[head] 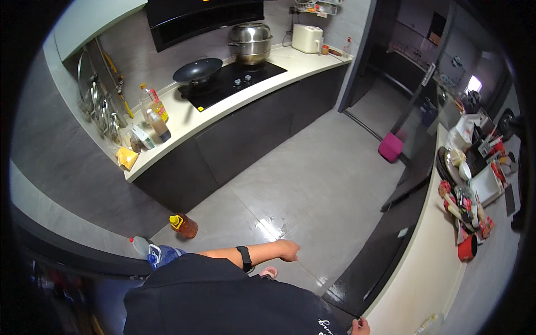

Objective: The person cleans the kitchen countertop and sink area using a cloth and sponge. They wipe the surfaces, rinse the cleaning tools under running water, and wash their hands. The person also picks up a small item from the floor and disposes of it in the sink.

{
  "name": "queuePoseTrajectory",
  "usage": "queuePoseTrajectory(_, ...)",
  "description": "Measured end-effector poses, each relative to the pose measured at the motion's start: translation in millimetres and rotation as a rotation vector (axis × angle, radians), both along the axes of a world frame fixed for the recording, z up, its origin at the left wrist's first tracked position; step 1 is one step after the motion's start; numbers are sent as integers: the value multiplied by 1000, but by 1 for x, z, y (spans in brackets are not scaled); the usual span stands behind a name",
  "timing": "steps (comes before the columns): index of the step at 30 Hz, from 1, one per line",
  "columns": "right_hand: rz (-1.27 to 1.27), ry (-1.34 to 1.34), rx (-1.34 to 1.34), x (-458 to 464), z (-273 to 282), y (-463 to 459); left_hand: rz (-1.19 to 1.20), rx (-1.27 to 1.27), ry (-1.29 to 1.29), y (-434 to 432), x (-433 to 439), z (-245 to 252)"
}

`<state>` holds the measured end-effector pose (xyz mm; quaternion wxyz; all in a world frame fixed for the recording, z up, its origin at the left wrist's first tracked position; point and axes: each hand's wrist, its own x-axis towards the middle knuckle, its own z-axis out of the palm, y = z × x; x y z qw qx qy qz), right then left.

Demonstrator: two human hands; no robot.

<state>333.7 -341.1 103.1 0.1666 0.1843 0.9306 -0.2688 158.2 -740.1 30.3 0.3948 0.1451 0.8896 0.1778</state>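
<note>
My left hand (289,250) reaches out over the grey tiled floor (335,176), with a black watch (244,258) on the wrist. Its fingers look curled, and I make out nothing in them. My right hand (360,326) is low in the picture beside the edge of the pale right-hand countertop (402,289); the picture's rim cuts it off. Whether it touches that edge is unclear. Below my left forearm a pink slipper (270,272) shows. Wet, shiny patches lie on the floor beyond the left hand.
A wok (198,72) and a steel steamer pot (250,44) stand on the black cooktop (217,93). An oil jug (184,226) and a blue-capped water bottle (164,256) are on the floor at left. A pink bin (390,148) stands by the sliding door. Dishes and packets crowd the right counter.
</note>
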Motion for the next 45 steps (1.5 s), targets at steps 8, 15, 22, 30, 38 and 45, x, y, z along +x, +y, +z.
queuePoseTrajectory(8, -151, 47, -313, -128, -21, -21, 250, 241, 122, -42, -38, 3)
queuePoseTrajectory(15, 197, 306, 150, -221, -29, -31, 318, 126, 72, -61, -65, -16)
queuePoseTrajectory(22, 272, 97, -9, -336, -96, -49, 468, 23, 57, -72, -124, -33)
queuePoseTrajectory(30, 491, 36, 5, -506, -84, -39, 704, -86, 74, -71, -228, -19)
queuePoseTrajectory(38, 470, -56, -13, -644, -106, -31, 873, -67, 195, -92, -275, -22)
queuePoseTrajectory(45, 69, -293, -423, -702, -118, -50, 724, -179, -164, -122, -398, -33)
